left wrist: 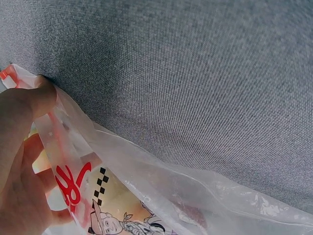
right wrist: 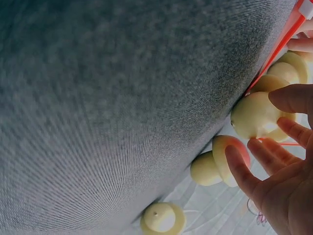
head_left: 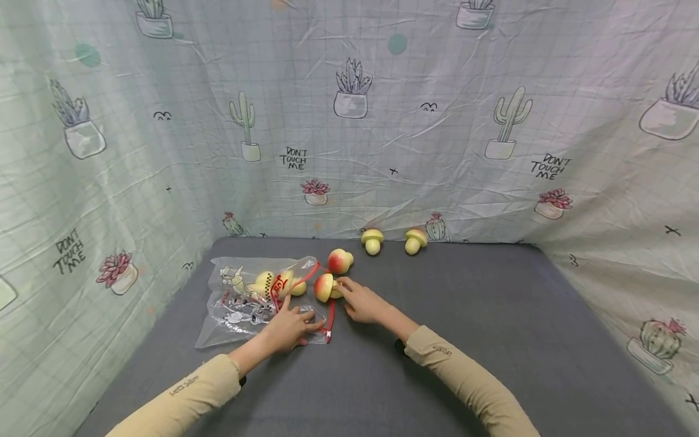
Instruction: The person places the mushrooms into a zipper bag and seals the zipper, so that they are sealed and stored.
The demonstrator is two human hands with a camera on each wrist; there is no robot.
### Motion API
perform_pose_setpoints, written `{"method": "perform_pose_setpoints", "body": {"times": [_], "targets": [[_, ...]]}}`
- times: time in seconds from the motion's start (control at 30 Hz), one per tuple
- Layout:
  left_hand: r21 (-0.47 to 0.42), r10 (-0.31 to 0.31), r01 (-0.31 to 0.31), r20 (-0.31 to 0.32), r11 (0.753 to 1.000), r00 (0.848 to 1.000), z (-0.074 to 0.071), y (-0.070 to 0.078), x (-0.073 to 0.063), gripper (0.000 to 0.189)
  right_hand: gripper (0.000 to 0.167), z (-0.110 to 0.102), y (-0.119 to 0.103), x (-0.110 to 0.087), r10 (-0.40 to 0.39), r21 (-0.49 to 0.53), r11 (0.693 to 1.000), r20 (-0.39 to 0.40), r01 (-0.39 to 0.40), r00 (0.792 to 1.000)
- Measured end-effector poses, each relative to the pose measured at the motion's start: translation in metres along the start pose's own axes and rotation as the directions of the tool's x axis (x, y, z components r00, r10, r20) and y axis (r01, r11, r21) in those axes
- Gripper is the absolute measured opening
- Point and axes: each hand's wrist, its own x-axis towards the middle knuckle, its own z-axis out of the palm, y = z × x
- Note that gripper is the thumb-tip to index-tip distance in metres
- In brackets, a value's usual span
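Note:
A clear plastic zip bag [head_left: 218, 315] with a red slider strip and printed cartoon figures lies on the left of the table. Toy mushrooms [head_left: 297, 286] show inside it. My left hand [head_left: 289, 328] grips the bag by its mouth; in the left wrist view, the thumb and fingers [left wrist: 32, 147] hold the edge apart from the table cloth. At the bag's mouth, my right hand [head_left: 363, 301] pinches the pale stem of a toy mushroom [head_left: 323, 287] with a red-yellow cap. That stem [right wrist: 252, 117] lies between thumb and fingers in the right wrist view.
Another red-capped toy mushroom [head_left: 340, 261] lies just behind the held one. Two more, a left one [head_left: 372, 241] and a right one [head_left: 415, 241], lie near the table's back edge. A cactus-print curtain [head_left: 393, 133] encloses the grey table [head_left: 464, 315].

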Motion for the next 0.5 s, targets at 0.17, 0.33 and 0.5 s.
{"method": "perform_pose_setpoints", "body": {"times": [0.17, 0.33, 0.5], "targets": [[0.014, -0.004, 0.004, 0.002, 1.0, 1.0, 0.0, 0.0001, -0.0001, 0.054, 0.051, -0.0022, -0.0006, -0.0003, -0.013, -0.01, 1.0, 0.007, 0.013, 1.0], [0.023, 0.001, -0.001, 0.0, 1.0, 1.0, -0.0003, 0.0004, 0.0002, 0.054, 0.053, -0.0031, -0.0019, -0.0004, -0.027, -0.042, 0.999, 0.02, 0.027, 0.999], [0.043, 0.004, -0.004, 0.005, 0.999, 1.0, -0.0029, 0.0005, -0.0002, 0.054, 0.057, -0.0036, -0.0035, 0.0015, -0.04, -0.029, 0.999, 0.045, 0.042, 0.998]]}}
